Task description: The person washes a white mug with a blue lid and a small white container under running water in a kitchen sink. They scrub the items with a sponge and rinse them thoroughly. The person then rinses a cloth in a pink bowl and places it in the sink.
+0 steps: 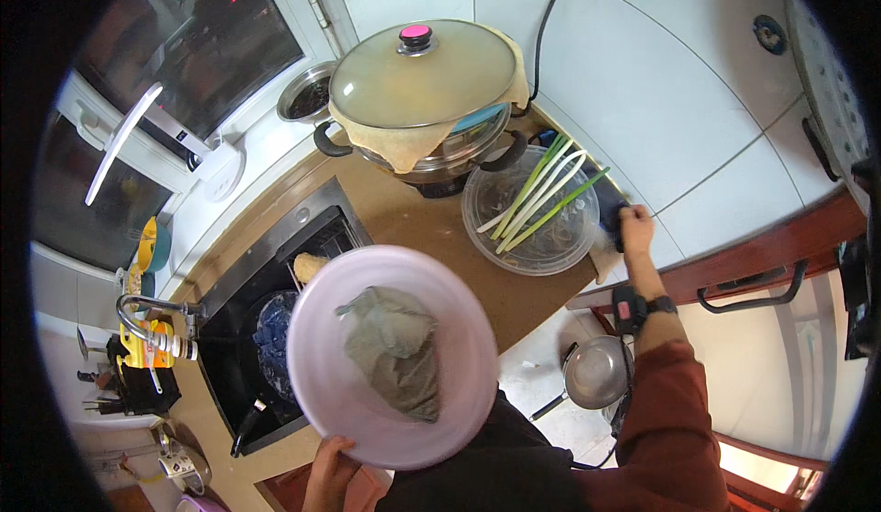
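In the head view, my left hand grips the lower rim of a pale pink plastic basin. The basin is tilted up over the sink's edge, and a crumpled grey-green cloth lies inside it. At the right end of the counter my right hand has curled fingers against a dark blue-black object by the tiled wall. Whether the fingers grip it cannot be made out. Just left of that hand, several spring onions rest across a round, clear plastic lid or container.
A large lidded steamer pot with cloth hanging from its rim stands at the back. The black sink with a faucet lies left. A knife handle crosses the sink's front edge. A metal pan sits low at the right.
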`<state>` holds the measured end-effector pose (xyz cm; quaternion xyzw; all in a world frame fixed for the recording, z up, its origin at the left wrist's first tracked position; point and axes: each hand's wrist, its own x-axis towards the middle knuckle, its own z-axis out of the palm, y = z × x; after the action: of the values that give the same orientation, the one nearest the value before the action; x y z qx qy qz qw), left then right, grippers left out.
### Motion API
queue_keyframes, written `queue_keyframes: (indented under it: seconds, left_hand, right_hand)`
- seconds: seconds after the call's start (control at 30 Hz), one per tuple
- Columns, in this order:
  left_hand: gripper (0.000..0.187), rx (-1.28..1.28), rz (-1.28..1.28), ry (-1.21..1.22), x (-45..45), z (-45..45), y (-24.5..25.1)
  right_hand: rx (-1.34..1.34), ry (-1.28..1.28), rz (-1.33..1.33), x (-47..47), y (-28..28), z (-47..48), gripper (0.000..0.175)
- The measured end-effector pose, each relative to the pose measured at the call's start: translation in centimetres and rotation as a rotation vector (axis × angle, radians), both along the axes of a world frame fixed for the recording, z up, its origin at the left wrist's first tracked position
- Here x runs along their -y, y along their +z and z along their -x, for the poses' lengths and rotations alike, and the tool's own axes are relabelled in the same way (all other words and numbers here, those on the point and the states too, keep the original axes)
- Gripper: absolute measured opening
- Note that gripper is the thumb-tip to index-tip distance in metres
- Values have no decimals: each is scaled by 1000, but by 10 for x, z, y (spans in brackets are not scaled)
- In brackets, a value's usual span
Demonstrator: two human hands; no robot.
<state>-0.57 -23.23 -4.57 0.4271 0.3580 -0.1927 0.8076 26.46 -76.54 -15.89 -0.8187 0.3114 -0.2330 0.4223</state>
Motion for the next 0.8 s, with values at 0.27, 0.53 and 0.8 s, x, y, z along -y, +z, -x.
queue_keyframes:
  seconds: [0.27, 0.53, 0.8]
  left_hand:
    - [62, -101, 10, -235, 21, -46, -36]
    - [48, 7, 96, -228, 15, -59, -77]
    - [56, 93, 165, -251, 10, -57, -63]
  right_hand:
    - [549, 240, -731, 17, 122, 46, 19]
    - [662, 142, -772, 30, 200, 81, 33]
    - [702, 229, -796, -19, 230, 63, 22]
